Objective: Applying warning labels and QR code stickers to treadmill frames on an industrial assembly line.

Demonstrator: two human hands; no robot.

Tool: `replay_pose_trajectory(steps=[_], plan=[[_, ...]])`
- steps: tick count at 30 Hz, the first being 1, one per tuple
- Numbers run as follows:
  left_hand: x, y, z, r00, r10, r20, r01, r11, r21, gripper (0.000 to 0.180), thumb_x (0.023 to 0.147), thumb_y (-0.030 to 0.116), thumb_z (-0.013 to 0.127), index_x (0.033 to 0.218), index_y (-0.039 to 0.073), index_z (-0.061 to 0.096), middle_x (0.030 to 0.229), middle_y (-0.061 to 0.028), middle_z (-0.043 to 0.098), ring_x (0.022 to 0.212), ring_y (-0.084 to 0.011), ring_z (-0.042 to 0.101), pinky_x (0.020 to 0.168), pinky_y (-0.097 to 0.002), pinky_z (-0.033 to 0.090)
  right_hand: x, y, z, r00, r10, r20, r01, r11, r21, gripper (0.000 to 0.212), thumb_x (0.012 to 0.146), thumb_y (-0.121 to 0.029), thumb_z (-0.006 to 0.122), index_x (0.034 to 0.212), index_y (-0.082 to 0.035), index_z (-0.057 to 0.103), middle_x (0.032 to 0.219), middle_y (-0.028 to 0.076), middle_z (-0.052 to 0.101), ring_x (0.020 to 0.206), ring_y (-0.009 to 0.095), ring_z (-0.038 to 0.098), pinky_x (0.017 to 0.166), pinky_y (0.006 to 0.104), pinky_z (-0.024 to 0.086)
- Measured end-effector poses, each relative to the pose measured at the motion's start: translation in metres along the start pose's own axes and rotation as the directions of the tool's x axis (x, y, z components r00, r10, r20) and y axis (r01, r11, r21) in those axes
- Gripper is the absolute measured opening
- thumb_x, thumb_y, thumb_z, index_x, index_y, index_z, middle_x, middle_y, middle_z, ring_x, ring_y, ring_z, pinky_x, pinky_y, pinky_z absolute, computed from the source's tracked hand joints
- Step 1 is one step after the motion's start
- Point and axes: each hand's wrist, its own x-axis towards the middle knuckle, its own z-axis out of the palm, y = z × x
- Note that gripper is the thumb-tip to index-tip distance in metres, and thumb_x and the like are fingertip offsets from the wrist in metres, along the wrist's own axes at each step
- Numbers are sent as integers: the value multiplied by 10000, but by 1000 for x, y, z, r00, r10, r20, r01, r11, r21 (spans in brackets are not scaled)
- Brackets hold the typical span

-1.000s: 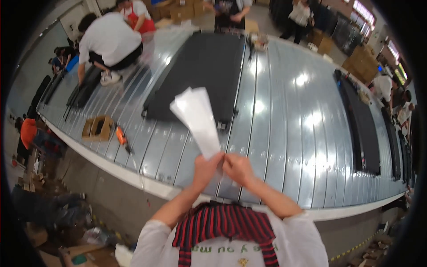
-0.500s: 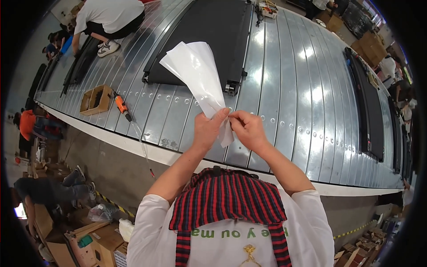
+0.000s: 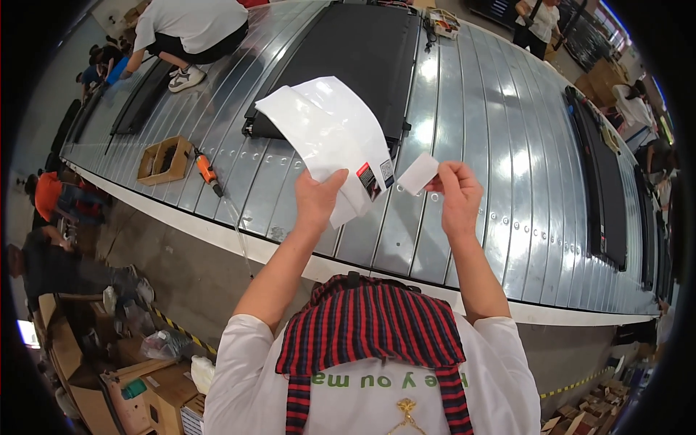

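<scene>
My left hand (image 3: 317,200) grips a large white sheet (image 3: 326,134) of glossy backing paper with small stickers near its lower right corner, held up in front of me. My right hand (image 3: 458,190) pinches a small white label (image 3: 418,173) between thumb and fingers, just right of the sheet and apart from it. Both are raised above a wide ribbed silver metal platform (image 3: 464,101). A long black panel (image 3: 355,51) lies on the platform behind the sheet.
An orange power drill (image 3: 208,174) and an open cardboard box (image 3: 165,160) rest on the platform at left. A person in a white shirt (image 3: 192,25) crouches at the far left. Another black panel (image 3: 605,181) lies at right. Boxes clutter the floor below.
My hands were together at the sheet's lower edge; now the right hand has pulled away to the right with a small white label peeled off. The sheet has risen closer to me.
</scene>
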Motion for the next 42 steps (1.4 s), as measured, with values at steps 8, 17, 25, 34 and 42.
replay_pose_trajectory(steps=[8,17,25,34,42], plan=[[0,-14,20,982,-101,159,137,963,-234,230,682,77,652,890,9,582,794,-39,605,687,-98,554,604,-234,442,-39,-28,55,779,-361,513,607,637,-474,113,732,-56,599,830,-9,568,765,93,587,610,213,575,567,268,467],[-8,13,36,927,15,375,-117,961,251,245,699,155,665,876,0,594,781,-49,618,697,-96,554,620,-250,448,-5,-44,17,699,-402,591,712,458,-531,99,719,-48,604,814,-31,580,713,87,558,606,239,549,517,312,435],[-1,-6,38,929,38,369,-104,982,160,267,697,128,648,920,-7,595,821,-86,633,740,-136,589,664,-272,465,-21,-64,1,659,-356,663,747,412,-522,125,675,-13,601,789,-55,571,660,73,526,557,214,516,495,291,415],[7,1,-1,855,-118,505,-65,941,332,289,706,142,673,947,0,597,890,-54,617,772,-110,574,697,-270,473,29,-63,-149,926,-224,-305,69,892,-447,452,772,-67,525,1211,-54,417,650,-35,461,522,21,388,442,162,321],[3,23,-8,399,18,917,-172,984,56,279,778,154,611,1017,15,577,938,-85,623,839,-132,566,764,-255,431,2,-94,-261,801,30,-598,233,904,357,381,828,-327,537,1163,-174,436,862,28,560,681,98,543,606,174,458]])
